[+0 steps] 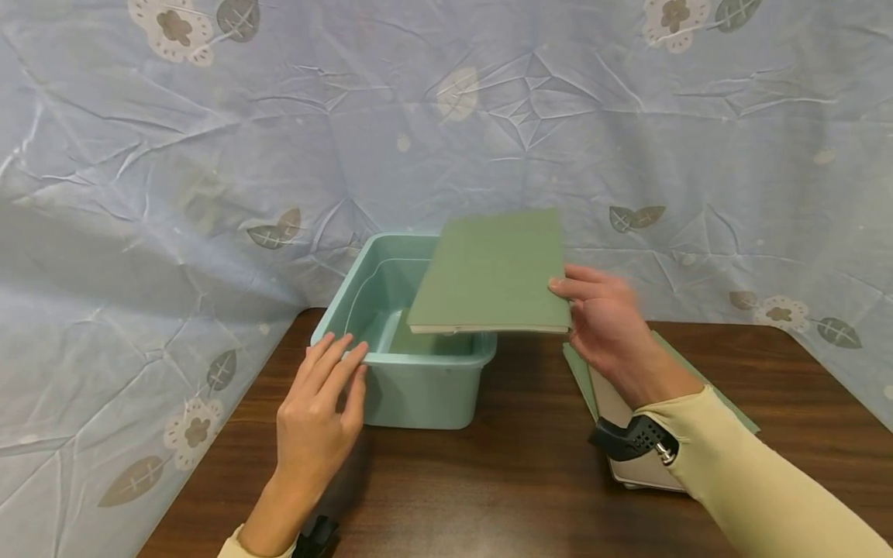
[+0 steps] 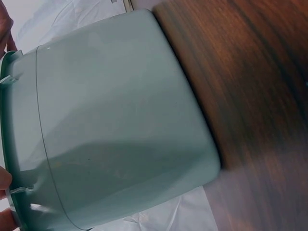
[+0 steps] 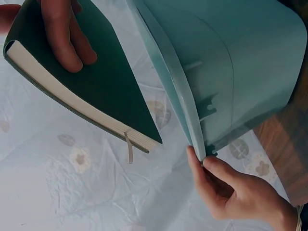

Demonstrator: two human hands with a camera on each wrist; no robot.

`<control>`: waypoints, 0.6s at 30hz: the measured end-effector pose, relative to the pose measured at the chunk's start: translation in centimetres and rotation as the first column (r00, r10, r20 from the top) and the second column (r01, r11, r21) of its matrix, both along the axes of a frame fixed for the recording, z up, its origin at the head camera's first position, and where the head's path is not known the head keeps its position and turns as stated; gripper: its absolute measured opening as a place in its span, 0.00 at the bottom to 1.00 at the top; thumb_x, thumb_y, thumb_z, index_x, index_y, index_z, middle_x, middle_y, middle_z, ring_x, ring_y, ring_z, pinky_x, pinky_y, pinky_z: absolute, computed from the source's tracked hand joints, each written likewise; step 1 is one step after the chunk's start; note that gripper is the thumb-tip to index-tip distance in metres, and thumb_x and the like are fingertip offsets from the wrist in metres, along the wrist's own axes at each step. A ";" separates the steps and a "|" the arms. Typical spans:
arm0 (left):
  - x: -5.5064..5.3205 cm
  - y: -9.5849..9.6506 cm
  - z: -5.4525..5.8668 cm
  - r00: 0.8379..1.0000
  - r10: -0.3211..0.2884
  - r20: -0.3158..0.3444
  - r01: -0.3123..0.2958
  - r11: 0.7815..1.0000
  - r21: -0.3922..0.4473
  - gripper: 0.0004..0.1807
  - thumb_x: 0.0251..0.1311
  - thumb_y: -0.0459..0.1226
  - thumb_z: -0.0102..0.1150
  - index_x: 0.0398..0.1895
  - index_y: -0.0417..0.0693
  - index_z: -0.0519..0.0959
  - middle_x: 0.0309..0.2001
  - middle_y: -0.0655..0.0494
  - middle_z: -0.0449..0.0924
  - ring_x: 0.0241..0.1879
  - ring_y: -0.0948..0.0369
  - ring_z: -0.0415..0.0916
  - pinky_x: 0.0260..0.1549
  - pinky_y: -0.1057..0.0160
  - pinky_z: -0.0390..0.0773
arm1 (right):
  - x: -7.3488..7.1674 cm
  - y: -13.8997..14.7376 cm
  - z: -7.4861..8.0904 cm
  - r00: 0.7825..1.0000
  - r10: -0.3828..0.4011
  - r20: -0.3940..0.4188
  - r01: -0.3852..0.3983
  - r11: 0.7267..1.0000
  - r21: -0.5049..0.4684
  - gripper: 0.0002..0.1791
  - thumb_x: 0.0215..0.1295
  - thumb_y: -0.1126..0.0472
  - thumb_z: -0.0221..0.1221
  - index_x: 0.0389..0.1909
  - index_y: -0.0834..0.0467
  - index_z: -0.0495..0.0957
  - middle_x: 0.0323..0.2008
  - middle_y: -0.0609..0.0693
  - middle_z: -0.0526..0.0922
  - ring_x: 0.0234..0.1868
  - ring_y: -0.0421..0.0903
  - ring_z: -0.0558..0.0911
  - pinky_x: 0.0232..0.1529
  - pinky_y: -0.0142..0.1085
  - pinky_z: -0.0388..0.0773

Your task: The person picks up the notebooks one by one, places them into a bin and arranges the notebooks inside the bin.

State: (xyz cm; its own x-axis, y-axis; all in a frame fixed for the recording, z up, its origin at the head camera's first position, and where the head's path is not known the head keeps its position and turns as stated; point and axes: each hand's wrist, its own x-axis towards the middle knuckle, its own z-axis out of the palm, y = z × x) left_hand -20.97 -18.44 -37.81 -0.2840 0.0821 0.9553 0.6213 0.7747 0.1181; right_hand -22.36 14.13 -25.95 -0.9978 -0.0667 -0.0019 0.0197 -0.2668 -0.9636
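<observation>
A green hardcover notebook (image 1: 498, 271) with a thin ribbon marker hangs over the right side of a teal plastic bin (image 1: 422, 395). My right hand (image 1: 607, 318) grips the notebook by its right edge, thumb on top and fingers beneath. In the right wrist view the ribbon (image 3: 129, 148) dangles from the pages. My left hand (image 1: 321, 411) holds the bin's near left rim, fingers over it and thumb outside; the right wrist view shows that left hand (image 3: 245, 192) pinching the rim. Another flat green thing (image 1: 410, 339) lies inside the bin, partly hidden by the notebook.
Under my right forearm lies a beige, flat, book-like thing (image 1: 645, 469) with green covers (image 1: 580, 376) showing beside it. Everything stands on a dark wooden table (image 1: 488, 496). A patterned, creased cloth (image 1: 446, 155) hangs behind and to the left.
</observation>
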 end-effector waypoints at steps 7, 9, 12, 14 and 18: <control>0.1 0.0 0.1 1.000 -0.003 0.006 0.003 1.000 -0.007 0.16 0.57 0.30 0.64 0.50 0.42 0.85 0.53 0.46 0.84 0.58 0.45 0.78 0.65 0.51 0.75 | -1.4 -1.7 -0.5 1.000 0.010 -0.021 -0.011 0.999 -0.041 0.34 0.73 0.70 0.48 0.77 0.61 0.49 0.69 0.55 0.61 0.61 0.43 0.73 0.53 0.30 0.81; 0.2 0.0 0.1 1.000 -0.002 0.009 0.002 1.000 -0.011 0.16 0.57 0.30 0.64 0.51 0.42 0.85 0.53 0.46 0.84 0.58 0.45 0.78 0.65 0.50 0.75 | -1.8 -1.9 -0.6 1.000 0.012 -0.029 -0.014 0.998 -0.054 0.32 0.73 0.70 0.48 0.76 0.62 0.52 0.60 0.53 0.70 0.47 0.41 0.80 0.43 0.29 0.84; 0.2 -0.1 0.1 1.000 -0.002 0.012 0.002 1.000 -0.017 0.16 0.57 0.30 0.64 0.51 0.42 0.85 0.53 0.45 0.84 0.58 0.44 0.78 0.65 0.50 0.75 | -2.3 -2.3 -0.8 1.000 0.006 -0.030 -0.008 0.998 -0.067 0.31 0.73 0.70 0.49 0.74 0.63 0.54 0.52 0.50 0.74 0.37 0.39 0.81 0.38 0.30 0.85; 0.2 -0.1 0.1 1.000 -0.003 0.011 0.003 1.000 -0.016 0.16 0.57 0.30 0.64 0.51 0.42 0.85 0.53 0.45 0.84 0.58 0.43 0.78 0.65 0.50 0.74 | -2.6 -2.7 -0.9 0.999 0.000 -0.033 -0.002 0.998 -0.068 0.30 0.72 0.70 0.49 0.74 0.64 0.55 0.50 0.50 0.75 0.35 0.40 0.82 0.37 0.31 0.85; 0.2 -0.1 0.2 1.000 -0.006 0.006 0.006 1.000 -0.013 0.17 0.57 0.30 0.64 0.51 0.42 0.85 0.53 0.45 0.84 0.57 0.43 0.78 0.65 0.50 0.75 | -3.2 -3.5 -0.9 0.999 -0.018 -0.026 0.016 0.997 -0.080 0.30 0.71 0.70 0.50 0.73 0.64 0.56 0.49 0.52 0.76 0.34 0.41 0.82 0.35 0.33 0.85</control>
